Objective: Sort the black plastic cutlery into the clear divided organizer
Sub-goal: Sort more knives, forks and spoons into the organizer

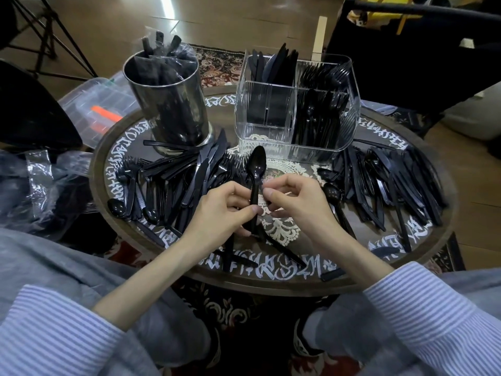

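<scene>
We see both hands meeting over the middle of the round dark wooden table with white script round its rim (273, 275). The left hand (221, 210) curls its fingers round the handle of a black plastic spoon (256, 169), bowl up and pointing away toward the organizer; the right hand (294, 199) pinches the same handle from the other side with thumb and fingertips. We think the left hand also holds more black handles lower down, but we cannot tell how many. The clear ribbed plastic divided organizer (349, 123) stands at the far right of the table, just behind the spoon's bowl: back left compartment has knives, back right forks, front right spoons, front left looks nearly bare. To its left stands a shiny metal cylinder container (173, 109) stuffed with black cutlery in plastic wrap. A loose pile of black plastic cutlery on the left (168, 183), forks, knives and spoons mixed, lies in front of the cylinder; another loose pile of black cutlery on the right (385, 183) spreads near the right rim. A white lace doily (287, 229) shows under the hands. Both forearms come out of blue-and-white striped sleeves (439, 316).
</scene>
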